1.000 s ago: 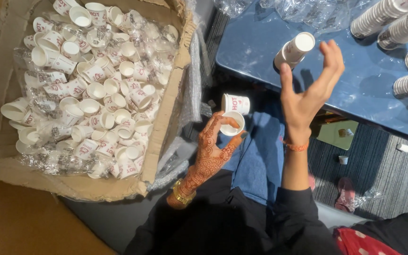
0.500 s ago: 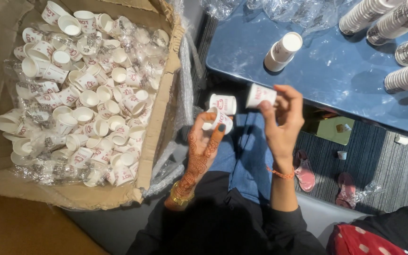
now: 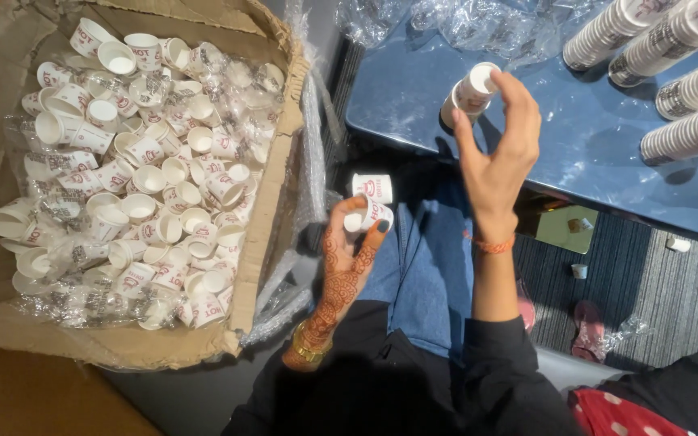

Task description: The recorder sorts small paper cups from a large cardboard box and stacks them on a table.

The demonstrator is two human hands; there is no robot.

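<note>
Cups (image 3: 372, 202), two small white paper ones, sit pinched in the curled fingers of the left hand (image 3: 347, 257) over the lap, while farther off the raised right hand (image 3: 501, 157) holds its fingertips around a short cup stack (image 3: 468, 93) on the blue table (image 3: 575, 137).

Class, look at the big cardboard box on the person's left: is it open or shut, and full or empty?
Open and nearly full. The cardboard box has its flaps spread outward, and loose white paper cups mixed with clear plastic wrap cover its whole inside.
</note>
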